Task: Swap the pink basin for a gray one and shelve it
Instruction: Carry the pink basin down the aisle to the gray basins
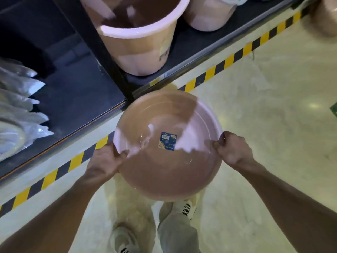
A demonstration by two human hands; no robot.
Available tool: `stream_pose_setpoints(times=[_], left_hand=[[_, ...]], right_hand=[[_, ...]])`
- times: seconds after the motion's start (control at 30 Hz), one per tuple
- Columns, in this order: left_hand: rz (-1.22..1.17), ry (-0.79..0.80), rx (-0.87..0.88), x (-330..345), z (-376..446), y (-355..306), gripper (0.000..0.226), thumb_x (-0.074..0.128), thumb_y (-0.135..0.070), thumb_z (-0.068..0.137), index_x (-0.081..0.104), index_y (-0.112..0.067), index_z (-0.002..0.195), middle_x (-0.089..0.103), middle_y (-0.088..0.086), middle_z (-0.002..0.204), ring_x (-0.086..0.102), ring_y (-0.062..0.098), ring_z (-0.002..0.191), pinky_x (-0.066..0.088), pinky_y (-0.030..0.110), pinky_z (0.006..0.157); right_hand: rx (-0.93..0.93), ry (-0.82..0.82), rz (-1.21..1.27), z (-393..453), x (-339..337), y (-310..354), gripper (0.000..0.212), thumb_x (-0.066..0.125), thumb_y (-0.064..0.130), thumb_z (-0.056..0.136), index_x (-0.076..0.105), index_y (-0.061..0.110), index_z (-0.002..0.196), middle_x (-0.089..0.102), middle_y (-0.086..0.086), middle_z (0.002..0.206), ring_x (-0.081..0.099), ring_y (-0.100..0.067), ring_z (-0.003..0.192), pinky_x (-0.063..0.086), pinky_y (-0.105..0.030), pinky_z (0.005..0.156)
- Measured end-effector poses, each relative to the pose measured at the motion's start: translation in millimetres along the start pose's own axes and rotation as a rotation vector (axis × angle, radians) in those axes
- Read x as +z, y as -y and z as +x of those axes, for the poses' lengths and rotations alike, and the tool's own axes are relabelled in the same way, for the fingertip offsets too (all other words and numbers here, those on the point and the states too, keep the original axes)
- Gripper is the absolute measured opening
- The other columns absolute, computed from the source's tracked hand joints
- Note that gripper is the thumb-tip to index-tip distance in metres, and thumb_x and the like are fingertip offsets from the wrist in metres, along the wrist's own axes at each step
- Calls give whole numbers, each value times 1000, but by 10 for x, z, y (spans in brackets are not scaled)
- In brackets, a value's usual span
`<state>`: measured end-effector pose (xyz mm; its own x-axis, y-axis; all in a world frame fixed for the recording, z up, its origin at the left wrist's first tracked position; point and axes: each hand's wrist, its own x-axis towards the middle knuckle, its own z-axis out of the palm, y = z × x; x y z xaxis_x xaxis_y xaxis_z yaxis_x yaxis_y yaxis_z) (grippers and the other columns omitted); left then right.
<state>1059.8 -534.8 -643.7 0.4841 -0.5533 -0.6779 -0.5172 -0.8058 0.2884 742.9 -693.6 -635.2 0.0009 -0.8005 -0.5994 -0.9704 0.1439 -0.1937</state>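
Observation:
I hold a round pink basin level in front of me, above the floor, just off the corner of a low dark shelf. A small blue and gold label is stuck at its inside bottom. My left hand grips the rim on the left side, thumb over the edge. My right hand grips the rim on the right side. No gray basin shows in this view.
A low dark shelf with a black upright post runs along a yellow-black striped floor edge. Pink buckets stand on it at top centre. Plastic-wrapped goods lie at left. My shoes stand on pale glossy floor.

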Motion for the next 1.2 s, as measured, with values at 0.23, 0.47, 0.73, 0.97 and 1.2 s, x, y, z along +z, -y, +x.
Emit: stream_pose_setpoints(times=[0.23, 0.47, 0.73, 0.97, 1.2], left_hand=[[-26, -11, -28, 391, 536, 30, 31, 55, -52, 73, 54, -22, 78, 68, -3, 62, 61, -3, 39, 35, 11, 36], [-2, 9, -4, 871, 1085, 329, 26, 71, -36, 87, 53, -17, 85, 69, 4, 69, 68, 16, 43, 58, 33, 53], [152, -24, 11, 1149, 1412, 528, 40, 63, -40, 92, 52, -4, 107, 69, 23, 100, 69, 47, 86, 58, 51, 78], [-74, -15, -11, 1228, 1537, 567, 42, 70, -26, 89, 51, -4, 119, 65, 21, 112, 63, 42, 96, 56, 45, 76], [-120, -202, 156, 594, 1065, 133, 18, 69, -22, 84, 54, -16, 92, 60, -5, 71, 55, 28, 65, 40, 28, 51]], right_hand=[[64, -29, 53, 433, 445, -114, 19, 58, 37, 85, 54, 21, 75, 65, -5, 86, 62, -33, 79, 47, -33, 66], [135, -15, 156, 757, 1080, -232, 16, 55, 30, 83, 55, 16, 75, 63, -8, 80, 61, -33, 71, 49, -33, 62], [169, -102, 163, 966, 1662, -238, 16, 49, 27, 89, 57, 14, 84, 59, -6, 82, 57, -35, 76, 46, -34, 66], [231, 126, 397, 1058, 1841, -327, 28, 66, 21, 86, 50, 15, 109, 57, 0, 88, 57, -19, 72, 40, -28, 54], [162, 40, 591, 648, 1143, -379, 18, 66, 22, 87, 64, 17, 104, 64, -2, 87, 63, -27, 80, 48, -34, 63]])
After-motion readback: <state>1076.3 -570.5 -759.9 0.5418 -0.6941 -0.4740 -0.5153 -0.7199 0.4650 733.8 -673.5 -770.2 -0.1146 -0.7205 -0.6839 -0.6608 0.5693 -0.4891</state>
